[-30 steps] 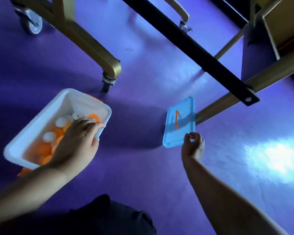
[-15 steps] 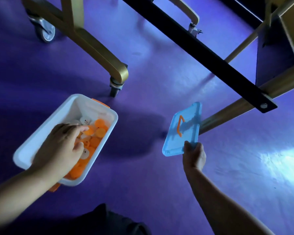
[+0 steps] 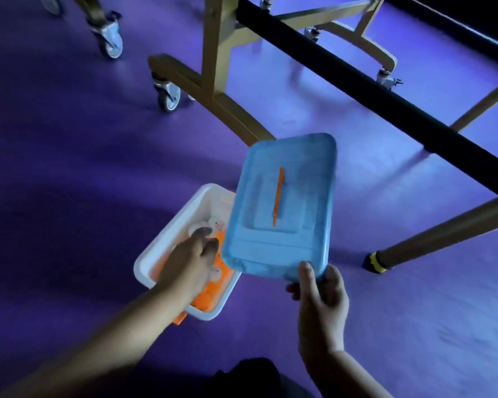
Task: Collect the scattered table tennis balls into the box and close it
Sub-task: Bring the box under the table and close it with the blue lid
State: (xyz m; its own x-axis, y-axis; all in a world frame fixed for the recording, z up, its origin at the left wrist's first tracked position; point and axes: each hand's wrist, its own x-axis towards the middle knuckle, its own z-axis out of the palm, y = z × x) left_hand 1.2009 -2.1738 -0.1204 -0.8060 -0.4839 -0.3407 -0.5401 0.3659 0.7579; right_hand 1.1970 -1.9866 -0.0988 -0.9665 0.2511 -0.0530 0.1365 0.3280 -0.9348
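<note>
Blue plastic, the lid (image 3: 279, 208) is now held in the air by its near edge, pinched between the thumb and fingers of the right hand (image 3: 318, 291), where 1 second earlier it lay flat on the purple floor (image 3: 69, 168) at 3 o'clock from the box. It has been carried across and tilted over the 3 o'clock side of the white box (image 3: 167, 242), but is not yet seated. The left hand (image 3: 189, 262) is kept inside the box, fingers loosely spread over the orange and white balls (image 3: 210, 294), and would have to be withdrawn before closing. Collection is judged done and closing begun. Much of the box is hidden by the lid and the left hand, so the ball count cannot be told. Motion blur softens the lid. Gold table legs (image 3: 213, 53) on castors are cut off at 12 o'clock.
</note>
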